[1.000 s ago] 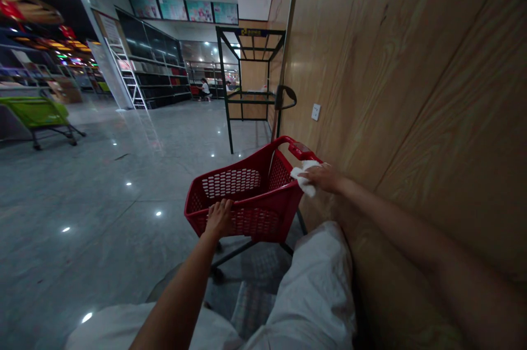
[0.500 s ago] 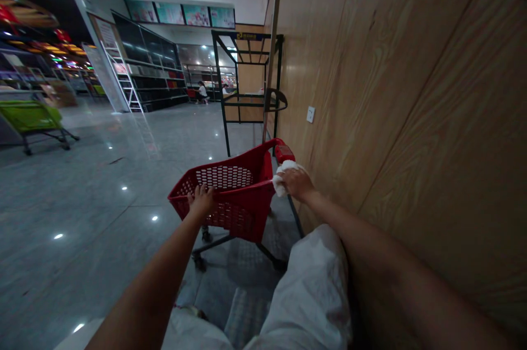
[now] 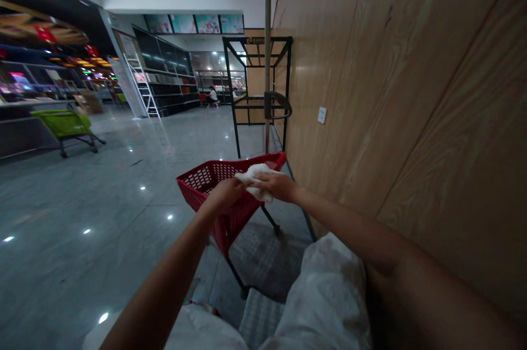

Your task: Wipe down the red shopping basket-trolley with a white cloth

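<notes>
A red shopping cart [image 3: 233, 224] with perforated plastic sides stands at an angle on the floor just ahead of my knees. My right hand [image 3: 276, 185] is closed on a white cloth [image 3: 257, 172], bunched over the cart's near rim. At the left end of that cloth is my left hand [image 3: 227, 195], its fingers curled and gripping the cloth's edge. Part of the rim and basket is hidden behind both hands and the cloth.
A wood-panelled wall [image 3: 395, 97] with a socket [image 3: 321, 115] runs close on my right. Ahead stand a metal pole [image 3: 267, 54] and a dark metal rack [image 3: 236, 103]. A green cart [image 3: 63, 124] is at the left. Two people are far back, one squatting [image 3: 212, 96].
The red cart has turned, bringing its corner nearer to me. My left hand has left the side rim and come to the cloth, while my right hand has moved left with the cloth.
</notes>
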A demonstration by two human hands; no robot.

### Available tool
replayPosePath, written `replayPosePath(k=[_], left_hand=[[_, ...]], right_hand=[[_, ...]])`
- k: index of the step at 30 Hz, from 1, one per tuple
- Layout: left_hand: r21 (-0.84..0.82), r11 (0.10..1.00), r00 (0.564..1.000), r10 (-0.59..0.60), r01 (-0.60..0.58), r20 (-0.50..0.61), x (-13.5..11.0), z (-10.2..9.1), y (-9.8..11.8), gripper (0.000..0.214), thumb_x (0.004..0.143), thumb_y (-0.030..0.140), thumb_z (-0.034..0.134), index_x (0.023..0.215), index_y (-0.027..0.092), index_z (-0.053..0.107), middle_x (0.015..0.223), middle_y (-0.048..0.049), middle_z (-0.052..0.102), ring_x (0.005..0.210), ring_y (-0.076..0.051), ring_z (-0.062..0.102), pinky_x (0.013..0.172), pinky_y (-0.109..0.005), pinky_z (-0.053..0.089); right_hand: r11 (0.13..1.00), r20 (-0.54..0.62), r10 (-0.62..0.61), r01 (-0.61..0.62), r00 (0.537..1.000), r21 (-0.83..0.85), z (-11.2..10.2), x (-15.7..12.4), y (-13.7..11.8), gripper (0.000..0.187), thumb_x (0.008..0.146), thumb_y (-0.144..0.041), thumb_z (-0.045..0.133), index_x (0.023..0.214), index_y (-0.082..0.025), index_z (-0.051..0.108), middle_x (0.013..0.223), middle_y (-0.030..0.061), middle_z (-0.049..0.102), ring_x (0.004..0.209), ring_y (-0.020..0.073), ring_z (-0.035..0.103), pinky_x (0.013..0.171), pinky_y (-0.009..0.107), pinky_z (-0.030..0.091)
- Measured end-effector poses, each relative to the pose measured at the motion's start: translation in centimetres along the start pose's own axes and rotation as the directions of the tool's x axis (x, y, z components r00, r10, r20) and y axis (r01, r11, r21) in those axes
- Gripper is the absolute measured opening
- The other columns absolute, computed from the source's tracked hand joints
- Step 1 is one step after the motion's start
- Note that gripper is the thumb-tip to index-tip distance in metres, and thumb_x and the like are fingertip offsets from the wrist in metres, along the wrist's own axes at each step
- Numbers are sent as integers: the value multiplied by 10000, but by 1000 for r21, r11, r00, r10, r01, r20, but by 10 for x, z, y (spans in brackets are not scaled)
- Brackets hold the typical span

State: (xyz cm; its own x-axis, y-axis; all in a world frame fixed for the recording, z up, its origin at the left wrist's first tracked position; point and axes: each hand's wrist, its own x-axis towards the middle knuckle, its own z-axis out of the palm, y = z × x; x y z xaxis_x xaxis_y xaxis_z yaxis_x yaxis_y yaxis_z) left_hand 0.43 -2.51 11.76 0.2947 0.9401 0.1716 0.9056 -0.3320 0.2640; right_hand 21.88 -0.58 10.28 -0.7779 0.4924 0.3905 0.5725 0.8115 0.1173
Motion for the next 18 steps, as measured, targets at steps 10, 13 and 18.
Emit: replayPosePath(k=[10, 13, 18], left_hand=[[252, 920, 925, -216, 300, -312, -46, 36, 38, 401, 900, 366, 352, 972, 79, 622, 859, -182, 667, 856, -296, 651, 708, -354, 456], [249, 922, 922, -209, 298, -327, -51, 34, 29, 403, 912, 386, 335, 949, 100, 617, 845, -167, 664, 836, -281, 649, 709, -346, 445], [228, 923, 914, -223, 310, -340, -49, 37, 29, 457, 866, 528, 424, 961, 120, 607, 889, -171, 665, 877, -300, 638, 738, -361, 437]], right_hand=[[980, 40, 139, -143, 990, 136, 8, 46, -27, 449, 919, -440, 490, 1355, -333, 495, 1394, 34, 487, 1274, 264, 419, 1061, 466, 314], [962, 61, 251, -256, 966, 98, 7, 48, -21, 451, 927, -523, 439, 1325, -330, 528, 1366, 34, 517, 1258, 255, 433, 1039, 431, 333], [878, 108, 469, -476, 876, 47, 2, 49, 5, 392, 979, -373, 335, 1274, -307, 585, 1272, 21, 607, 1158, 209, 529, 978, 323, 376]])
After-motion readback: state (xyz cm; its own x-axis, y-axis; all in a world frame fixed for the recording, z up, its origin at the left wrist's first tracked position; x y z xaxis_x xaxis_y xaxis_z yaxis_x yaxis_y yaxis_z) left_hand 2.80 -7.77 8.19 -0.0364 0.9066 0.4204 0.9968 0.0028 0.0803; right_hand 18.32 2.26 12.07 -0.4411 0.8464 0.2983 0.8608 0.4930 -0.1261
